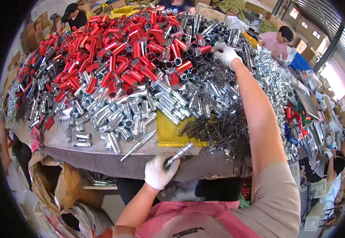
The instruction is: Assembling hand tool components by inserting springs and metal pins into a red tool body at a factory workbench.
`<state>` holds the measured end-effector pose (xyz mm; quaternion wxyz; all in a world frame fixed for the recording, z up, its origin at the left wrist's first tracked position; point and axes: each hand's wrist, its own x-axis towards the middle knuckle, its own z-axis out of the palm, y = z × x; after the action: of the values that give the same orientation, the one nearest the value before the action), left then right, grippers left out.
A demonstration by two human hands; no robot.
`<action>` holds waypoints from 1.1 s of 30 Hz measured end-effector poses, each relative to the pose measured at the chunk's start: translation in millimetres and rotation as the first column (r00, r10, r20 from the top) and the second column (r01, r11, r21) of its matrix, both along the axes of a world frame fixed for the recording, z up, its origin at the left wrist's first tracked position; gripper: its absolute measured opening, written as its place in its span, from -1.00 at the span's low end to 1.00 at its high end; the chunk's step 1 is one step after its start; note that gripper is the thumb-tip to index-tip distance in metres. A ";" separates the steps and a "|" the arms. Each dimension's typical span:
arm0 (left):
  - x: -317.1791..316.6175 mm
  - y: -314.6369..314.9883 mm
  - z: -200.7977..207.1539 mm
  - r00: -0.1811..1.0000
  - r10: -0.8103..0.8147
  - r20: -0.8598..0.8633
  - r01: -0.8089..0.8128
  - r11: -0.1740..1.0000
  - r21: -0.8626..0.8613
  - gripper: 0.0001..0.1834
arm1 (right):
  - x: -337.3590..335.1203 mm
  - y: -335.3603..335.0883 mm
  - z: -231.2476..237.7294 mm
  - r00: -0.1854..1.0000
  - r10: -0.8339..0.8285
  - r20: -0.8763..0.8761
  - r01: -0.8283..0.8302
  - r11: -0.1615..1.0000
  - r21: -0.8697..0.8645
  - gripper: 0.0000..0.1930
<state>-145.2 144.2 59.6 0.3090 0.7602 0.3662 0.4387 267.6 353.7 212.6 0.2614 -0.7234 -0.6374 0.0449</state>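
My left hand (160, 172), in a white glove, is closed around a ribbed, stepped metal shaft (179, 154) just over the table's front edge. The shaft's free end slants up to the right. My right arm stretches far across the heap, and my right hand (227, 55), also gloved in white, has its fingers closed at the right end of a red metal tube (203, 49). Around that hand lie other red tubes (184, 66), bare silver tubes and dark coil springs (216, 69). A thin pointed silver rod (138, 146) rests on the table left of the shaft.
A big heap of red and silver tubes (113, 115) covers the table (57, 139). Dark springs (228, 129) lie partly over a yellow sheet (168, 133); small silver fittings (273, 103) spread rightward. An open sack (67, 182) stands below left. Several other people (277, 41) are around the table.
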 end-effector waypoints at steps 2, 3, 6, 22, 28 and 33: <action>-1.0 0.5 0.8 1.000 0.014 -0.014 -0.015 0.999 -0.030 -0.75 | -21.3 -16.5 -2.4 0.995 0.008 0.102 -0.019 0.994 0.104 -0.71; -1.7 -1.0 -0.1 1.000 0.023 0.000 -0.023 0.998 -0.056 -0.76 | -30.5 -28.1 -2.9 1.000 0.018 -0.003 -0.018 0.998 0.055 -0.72; -2.5 0.3 3.9 0.999 0.042 0.003 -0.041 0.989 -0.144 -0.76 | -47.2 -59.1 -24.6 0.983 0.006 0.181 -0.008 1.000 0.010 -0.73; -16.2 30.4 27.4 0.876 -0.106 0.471 0.457 0.492 -0.741 -0.72 | -131.6 -277.3 -36.5 0.649 -0.028 -0.761 0.026 1.000 -0.014 -0.68; -22.2 19.0 37.3 0.856 -0.366 0.365 0.485 0.327 -0.811 -0.60 | -138.6 -300.4 -53.4 0.660 -0.087 -0.746 -0.097 0.975 -0.200 -0.76; -23.7 -10.9 33.1 0.674 -0.603 0.426 0.631 0.172 -0.756 -0.45 | -175.3 -311.0 -52.1 0.778 0.000 -0.628 -0.366 0.813 -0.454 -0.79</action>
<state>-168.9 133.3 92.6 0.7997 0.5685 0.1892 0.0382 92.3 42.7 160.6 0.2234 -0.6456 -0.5501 0.4804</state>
